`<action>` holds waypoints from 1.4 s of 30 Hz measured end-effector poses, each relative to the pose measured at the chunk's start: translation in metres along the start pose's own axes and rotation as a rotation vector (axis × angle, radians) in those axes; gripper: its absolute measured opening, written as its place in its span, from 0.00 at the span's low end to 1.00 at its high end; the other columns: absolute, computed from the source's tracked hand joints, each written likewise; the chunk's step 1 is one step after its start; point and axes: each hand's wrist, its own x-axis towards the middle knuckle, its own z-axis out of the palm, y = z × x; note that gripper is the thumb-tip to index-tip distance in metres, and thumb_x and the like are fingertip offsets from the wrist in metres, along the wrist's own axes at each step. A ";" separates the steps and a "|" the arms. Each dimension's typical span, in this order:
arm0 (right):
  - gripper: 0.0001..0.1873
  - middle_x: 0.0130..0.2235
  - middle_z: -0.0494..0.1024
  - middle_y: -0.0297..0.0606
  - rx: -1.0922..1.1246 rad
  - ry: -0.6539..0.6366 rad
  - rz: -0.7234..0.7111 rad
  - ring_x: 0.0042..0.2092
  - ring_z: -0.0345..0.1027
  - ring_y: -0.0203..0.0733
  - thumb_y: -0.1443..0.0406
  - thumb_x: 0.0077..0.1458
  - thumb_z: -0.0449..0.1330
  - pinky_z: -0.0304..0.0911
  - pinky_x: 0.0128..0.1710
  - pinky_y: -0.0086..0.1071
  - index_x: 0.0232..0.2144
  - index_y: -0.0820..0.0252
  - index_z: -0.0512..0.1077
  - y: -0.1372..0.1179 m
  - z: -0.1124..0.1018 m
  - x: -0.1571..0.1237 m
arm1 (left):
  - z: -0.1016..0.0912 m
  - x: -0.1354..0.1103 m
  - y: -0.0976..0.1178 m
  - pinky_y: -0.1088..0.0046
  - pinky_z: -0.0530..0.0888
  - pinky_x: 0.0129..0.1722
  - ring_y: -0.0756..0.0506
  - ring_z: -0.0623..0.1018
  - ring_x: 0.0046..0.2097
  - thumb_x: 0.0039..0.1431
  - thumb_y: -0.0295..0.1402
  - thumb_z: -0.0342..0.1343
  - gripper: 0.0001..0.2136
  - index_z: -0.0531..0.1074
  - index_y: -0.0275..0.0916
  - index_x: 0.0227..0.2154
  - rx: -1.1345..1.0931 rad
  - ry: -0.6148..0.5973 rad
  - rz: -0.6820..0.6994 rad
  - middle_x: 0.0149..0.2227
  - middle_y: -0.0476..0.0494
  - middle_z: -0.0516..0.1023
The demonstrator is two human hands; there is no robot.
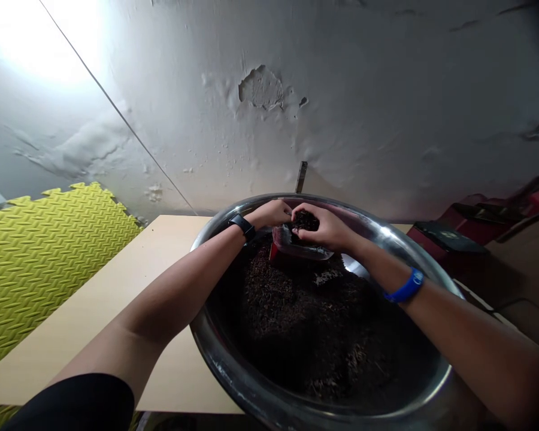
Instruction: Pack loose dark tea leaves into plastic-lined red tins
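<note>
My right hand [332, 230] is curled around a handful of dark, crumbly material [306, 221], which shows between thumb and fingers. Close beside it, my left hand [269, 213] has its fingers bent inward over the left far corner of a red container with a clear rim [303, 251]. What those fingers hold, if anything, is hidden. The container rests in a large, shiny metal basin [222, 368], on a bed of loose dark, soil-like material [287, 311]. The right hand is above the container's opening.
A pale wooden table [161, 257] supports the basin. Yellow interlocking foam mat [49, 251] lies to the left. Behind the basin stands a grey wall [363, 120] with peeling paint, and a narrow dark strip [301, 177] against it. Dark red boxes [453, 236] are at the right.
</note>
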 end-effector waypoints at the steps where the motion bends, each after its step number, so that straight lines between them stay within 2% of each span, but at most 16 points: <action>1: 0.16 0.40 0.74 0.37 -0.084 0.016 -0.012 0.40 0.67 0.42 0.63 0.46 0.58 0.61 0.42 0.35 0.40 0.58 0.69 0.009 0.001 0.001 | 0.000 0.000 0.000 0.75 0.57 0.23 0.53 0.61 0.22 0.46 0.29 0.51 0.11 0.77 0.31 0.28 -0.002 -0.002 0.000 0.20 0.48 0.69; 5: 0.15 0.43 0.75 0.40 -0.282 -0.057 -0.070 0.45 0.66 0.45 0.63 0.47 0.59 0.60 0.46 0.38 0.39 0.59 0.72 0.031 0.005 0.002 | 0.000 0.001 0.001 0.75 0.58 0.23 0.53 0.63 0.23 0.47 0.31 0.49 0.13 0.77 0.35 0.32 0.001 -0.014 -0.009 0.22 0.48 0.72; 10: 0.14 0.40 0.76 0.38 -0.427 0.076 -0.027 0.41 0.68 0.41 0.69 0.52 0.50 0.61 0.42 0.34 0.36 0.58 0.74 0.019 -0.010 -0.002 | -0.001 0.001 0.001 0.75 0.58 0.23 0.54 0.62 0.22 0.48 0.33 0.51 0.12 0.77 0.34 0.30 0.011 -0.022 -0.046 0.20 0.49 0.69; 13: 0.15 0.35 0.77 0.38 -0.543 -0.068 0.062 0.37 0.69 0.43 0.72 0.48 0.49 0.61 0.38 0.34 0.30 0.57 0.75 0.018 -0.012 -0.004 | 0.000 0.000 0.002 0.75 0.58 0.23 0.54 0.61 0.22 0.48 0.36 0.53 0.12 0.77 0.34 0.29 0.008 -0.013 -0.046 0.19 0.49 0.68; 15: 0.19 0.37 0.78 0.38 -0.514 -0.213 0.058 0.38 0.70 0.44 0.75 0.44 0.50 0.62 0.39 0.34 0.33 0.56 0.76 0.023 -0.007 -0.003 | 0.000 0.001 0.002 0.75 0.58 0.23 0.53 0.62 0.23 0.49 0.37 0.53 0.12 0.77 0.34 0.29 0.012 -0.006 -0.030 0.20 0.49 0.69; 17: 0.24 0.42 0.77 0.39 -0.447 -0.286 0.002 0.43 0.69 0.44 0.76 0.42 0.49 0.61 0.43 0.34 0.38 0.56 0.75 0.028 0.000 -0.002 | 0.001 0.001 0.001 0.75 0.59 0.24 0.53 0.63 0.24 0.50 0.37 0.52 0.12 0.77 0.34 0.28 0.018 0.001 -0.014 0.22 0.48 0.70; 19: 0.26 0.45 0.75 0.39 -0.395 -0.258 -0.031 0.46 0.67 0.44 0.77 0.41 0.48 0.60 0.45 0.34 0.41 0.57 0.74 0.029 0.002 -0.001 | 0.001 0.001 0.000 0.75 0.60 0.25 0.53 0.64 0.24 0.51 0.37 0.52 0.13 0.77 0.35 0.30 0.017 -0.001 -0.015 0.23 0.48 0.71; 22: 0.24 0.40 0.77 0.36 -0.328 -0.210 0.036 0.41 0.69 0.41 0.77 0.40 0.48 0.62 0.41 0.31 0.36 0.57 0.76 0.026 -0.002 -0.002 | 0.000 0.001 0.001 0.75 0.59 0.24 0.53 0.63 0.23 0.51 0.37 0.52 0.13 0.77 0.35 0.32 0.013 -0.011 -0.026 0.22 0.49 0.70; 25: 0.23 0.34 0.78 0.34 -0.306 -0.298 0.110 0.35 0.70 0.39 0.77 0.38 0.47 0.63 0.35 0.29 0.30 0.56 0.77 0.024 -0.005 -0.002 | 0.000 0.000 0.003 0.75 0.59 0.25 0.53 0.62 0.23 0.50 0.37 0.53 0.13 0.77 0.34 0.31 0.016 -0.008 -0.015 0.20 0.49 0.69; 27: 0.25 0.37 0.79 0.34 -0.317 -0.319 0.091 0.38 0.70 0.41 0.78 0.36 0.48 0.63 0.38 0.30 0.32 0.55 0.77 0.025 -0.003 -0.002 | 0.000 0.000 0.005 0.75 0.59 0.25 0.53 0.63 0.23 0.50 0.36 0.53 0.12 0.77 0.34 0.30 0.019 -0.004 -0.012 0.21 0.49 0.70; 31: 0.28 0.44 0.76 0.36 -0.308 -0.198 0.035 0.46 0.68 0.42 0.78 0.37 0.47 0.60 0.46 0.32 0.38 0.57 0.76 0.023 -0.006 -0.002 | -0.001 0.000 0.004 0.74 0.58 0.24 0.53 0.62 0.22 0.49 0.36 0.52 0.12 0.78 0.35 0.30 0.005 -0.009 -0.043 0.20 0.50 0.69; 33: 0.24 0.40 0.77 0.37 -0.283 -0.086 0.032 0.42 0.69 0.41 0.77 0.40 0.47 0.61 0.44 0.32 0.35 0.59 0.76 0.015 -0.012 -0.003 | -0.001 0.000 0.002 0.75 0.58 0.23 0.53 0.62 0.22 0.49 0.36 0.52 0.13 0.78 0.36 0.32 -0.003 -0.012 -0.048 0.20 0.50 0.69; 35: 0.20 0.34 0.78 0.36 -0.210 -0.051 0.025 0.36 0.69 0.38 0.76 0.41 0.47 0.63 0.38 0.30 0.31 0.60 0.76 0.000 -0.015 -0.005 | 0.000 0.000 0.001 0.75 0.59 0.23 0.53 0.62 0.23 0.49 0.36 0.52 0.13 0.78 0.36 0.32 -0.007 -0.010 -0.035 0.21 0.49 0.70; 37: 0.18 0.30 0.77 0.34 -0.064 -0.205 0.010 0.32 0.69 0.36 0.75 0.43 0.47 0.63 0.34 0.28 0.29 0.60 0.75 -0.018 -0.011 -0.008 | 0.000 0.001 0.000 0.76 0.60 0.24 0.53 0.63 0.24 0.49 0.36 0.53 0.13 0.78 0.35 0.33 -0.006 -0.003 -0.025 0.23 0.49 0.72; 40: 0.17 0.38 0.77 0.35 0.116 -0.671 -0.073 0.39 0.70 0.36 0.70 0.49 0.50 0.62 0.40 0.28 0.39 0.60 0.74 -0.040 0.014 -0.017 | 0.001 0.002 -0.001 0.76 0.61 0.25 0.53 0.65 0.24 0.49 0.38 0.53 0.14 0.78 0.35 0.33 0.005 0.008 -0.042 0.23 0.49 0.72; 42: 0.22 0.47 0.74 0.39 0.089 -0.975 -0.110 0.47 0.67 0.42 0.61 0.47 0.58 0.60 0.46 0.31 0.46 0.60 0.71 -0.046 0.039 -0.025 | 0.001 0.002 -0.002 0.77 0.62 0.25 0.52 0.66 0.25 0.49 0.38 0.54 0.14 0.77 0.34 0.33 0.002 0.006 -0.056 0.23 0.49 0.73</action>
